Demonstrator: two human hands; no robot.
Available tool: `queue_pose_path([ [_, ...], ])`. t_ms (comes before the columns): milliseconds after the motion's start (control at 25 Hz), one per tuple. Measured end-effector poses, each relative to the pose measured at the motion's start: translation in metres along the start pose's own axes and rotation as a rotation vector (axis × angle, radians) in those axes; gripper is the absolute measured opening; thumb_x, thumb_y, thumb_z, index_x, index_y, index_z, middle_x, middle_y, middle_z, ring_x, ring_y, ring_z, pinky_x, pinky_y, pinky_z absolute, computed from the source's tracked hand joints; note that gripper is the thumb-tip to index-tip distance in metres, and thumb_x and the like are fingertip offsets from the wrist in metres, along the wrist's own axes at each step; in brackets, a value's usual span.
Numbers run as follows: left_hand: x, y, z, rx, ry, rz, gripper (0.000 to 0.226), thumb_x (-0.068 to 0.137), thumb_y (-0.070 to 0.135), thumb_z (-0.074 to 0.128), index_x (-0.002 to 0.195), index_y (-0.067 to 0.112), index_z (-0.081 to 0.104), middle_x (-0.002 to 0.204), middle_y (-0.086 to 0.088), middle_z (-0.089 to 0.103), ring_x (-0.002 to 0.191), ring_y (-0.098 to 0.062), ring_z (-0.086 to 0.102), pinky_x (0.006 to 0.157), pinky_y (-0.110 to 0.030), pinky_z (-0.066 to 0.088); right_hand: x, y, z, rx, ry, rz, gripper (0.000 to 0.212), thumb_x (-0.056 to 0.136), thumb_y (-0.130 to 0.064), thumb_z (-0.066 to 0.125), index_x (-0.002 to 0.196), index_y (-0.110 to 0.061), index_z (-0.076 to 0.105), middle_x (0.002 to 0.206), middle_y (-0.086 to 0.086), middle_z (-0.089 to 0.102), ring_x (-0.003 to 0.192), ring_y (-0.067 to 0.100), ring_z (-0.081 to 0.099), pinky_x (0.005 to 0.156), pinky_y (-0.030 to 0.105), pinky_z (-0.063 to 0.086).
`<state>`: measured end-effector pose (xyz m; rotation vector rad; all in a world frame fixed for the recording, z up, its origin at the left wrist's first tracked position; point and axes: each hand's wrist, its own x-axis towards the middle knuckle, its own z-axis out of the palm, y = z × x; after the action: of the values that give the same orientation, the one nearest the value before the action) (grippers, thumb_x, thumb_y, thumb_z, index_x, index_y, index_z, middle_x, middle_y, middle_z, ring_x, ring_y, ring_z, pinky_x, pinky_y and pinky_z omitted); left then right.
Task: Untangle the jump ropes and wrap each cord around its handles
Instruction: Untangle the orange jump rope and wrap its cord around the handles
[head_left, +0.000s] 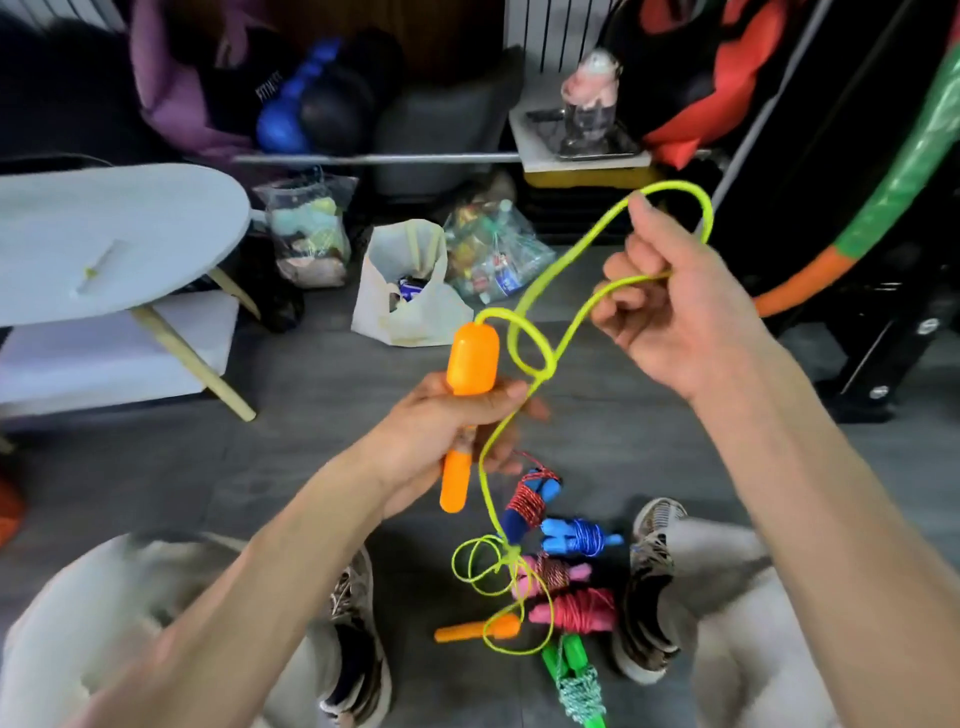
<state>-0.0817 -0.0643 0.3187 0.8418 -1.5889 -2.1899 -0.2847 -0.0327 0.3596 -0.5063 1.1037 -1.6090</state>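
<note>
Grey plank floor (597, 441) runs throughout. A white oval surface (104, 234) stands left on pale wooden legs (192, 358). Bags (405, 291) crowd the far side.

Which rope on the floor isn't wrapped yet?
The yellow-green cord with the orange handles: it lies in loose loops, one handle in the left hand. The others are wound around their handles.

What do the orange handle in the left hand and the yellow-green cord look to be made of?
Orange handle: likely moulded plastic, going by its smooth, evenly coloured surface with a soft sheen. Yellow-green cord: probably a plastic or rubbery solid cord; it looks smooth and uniform, shows no visible braid and holds springy loops, though blur leaves this open.
</note>
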Motion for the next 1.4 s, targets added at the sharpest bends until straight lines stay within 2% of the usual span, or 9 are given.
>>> queue_pose_path([
  [360, 0.0, 0.016, -0.032, -0.023, -0.015, -0.174, 0.028, 0.084, 0.03, 0.068, 0.08, 0.001, 0.069, 0.042, -0.002, 0.037, 0.032, -0.007, 0.027, 0.039, -0.021, 0.034, 0.017, -0.04, -0.072, -0.102, 0.352, 0.158, 0.042, 0.081, -0.021, 0.059, 0.044, -0.021, 0.038, 0.039, -0.009, 0.027, 0.03, 0.006, 0.022, 0.035, 0.016, 0.021],
  [440, 0.0, 0.017, -0.032, -0.194, -0.008, -0.139, 0.027, 0.085, 0.028, 0.065, 0.081, 0.001, 0.069, 0.044, -0.003, 0.038, 0.03, -0.005, 0.025, 0.036, -0.017, 0.024, 0.023, -0.026, -0.074, -0.56, 0.419, 0.22, 0.025, 0.082, -0.034, 0.067, 0.07, -0.018, 0.053, 0.052, -0.005, 0.042, 0.039, 0.013, 0.043, 0.04, 0.018, 0.03],
  [560, 0.004, 0.018, -0.028, -0.257, 0.17, -0.114, 0.036, 0.085, 0.037, 0.059, 0.087, 0.002, 0.064, 0.047, -0.002, 0.042, 0.031, -0.007, 0.027, 0.038, -0.019, 0.018, 0.023, 0.004, -0.067, -1.502, 0.641, 0.073, 0.058, 0.083, -0.048, 0.067, 0.126, -0.014, 0.048, 0.11, 0.006, 0.061, 0.106, 0.033, 0.061, 0.084, 0.039, 0.047],
  [760, 0.008, 0.016, -0.019, -0.123, 0.145, -0.135, 0.029, 0.082, 0.035, 0.063, 0.069, 0.01, 0.069, 0.057, -0.012, 0.054, 0.035, -0.014, 0.035, 0.036, -0.016, 0.027, -0.013, 0.037, 0.002, -1.005, -0.433, -0.072, 0.042, 0.091, -0.005, 0.062, 0.122, -0.033, 0.058, 0.109, -0.007, 0.068, 0.071, 0.008, 0.065, 0.066, 0.025, 0.049],
  [840, 0.01, 0.017, -0.02, -0.107, 0.152, -0.13, 0.026, 0.081, 0.029, 0.064, 0.063, 0.011, 0.069, 0.048, -0.008, 0.05, 0.032, -0.013, 0.035, 0.036, -0.016, 0.027, -0.016, 0.043, 0.011, -0.968, -0.536, -0.025, 0.029, 0.093, -0.008, 0.061, 0.114, -0.028, 0.064, 0.087, -0.003, 0.069, 0.059, 0.015, 0.063, 0.057, 0.03, 0.05],
  [960, 0.012, 0.022, -0.026, -0.06, 0.16, -0.087, 0.028, 0.079, 0.028, 0.063, 0.076, 0.001, 0.069, 0.047, -0.004, 0.05, 0.032, -0.011, 0.037, 0.036, -0.019, 0.028, -0.001, 0.022, -0.005, -1.03, -0.284, -0.143, 0.016, 0.092, -0.01, 0.064, 0.095, -0.023, 0.072, 0.069, -0.003, 0.066, 0.054, 0.014, 0.062, 0.057, 0.03, 0.053],
  [1200, 0.005, 0.028, -0.045, 0.081, 0.2, -0.066, 0.031, 0.077, 0.031, 0.064, 0.068, 0.001, 0.065, 0.041, -0.007, 0.04, 0.032, -0.015, 0.03, 0.037, -0.017, 0.027, 0.02, -0.04, -0.091, -0.962, 0.84, -0.306, 0.027, 0.079, -0.027, 0.055, 0.102, -0.024, 0.069, 0.081, 0.003, 0.068, 0.074, 0.028, 0.072, 0.071, 0.042, 0.06],
  [1280, 0.006, 0.026, -0.047, 0.056, 0.205, -0.044, 0.03, 0.076, 0.033, 0.065, 0.066, 0.005, 0.068, 0.042, -0.007, 0.039, 0.032, -0.014, 0.029, 0.037, -0.018, 0.024, 0.019, -0.029, -0.082, -1.241, 0.696, -0.262, 0.051, 0.072, -0.023, 0.056, 0.123, -0.031, 0.059, 0.115, 0.0, 0.065, 0.091, 0.029, 0.067, 0.091, 0.044, 0.053],
  [1400, 0.011, 0.022, -0.037, 0.044, 0.166, -0.036, 0.03, 0.077, 0.032, 0.064, 0.072, 0.003, 0.067, 0.044, -0.008, 0.041, 0.032, -0.013, 0.03, 0.037, -0.019, 0.023, 0.001, 0.016, -0.023, -1.011, -0.046, -0.195, 0.072, 0.074, 0.008, 0.056, 0.132, -0.036, 0.052, 0.13, -0.017, 0.057, 0.08, 0.034, 0.062, 0.08, 0.051, 0.057],
])
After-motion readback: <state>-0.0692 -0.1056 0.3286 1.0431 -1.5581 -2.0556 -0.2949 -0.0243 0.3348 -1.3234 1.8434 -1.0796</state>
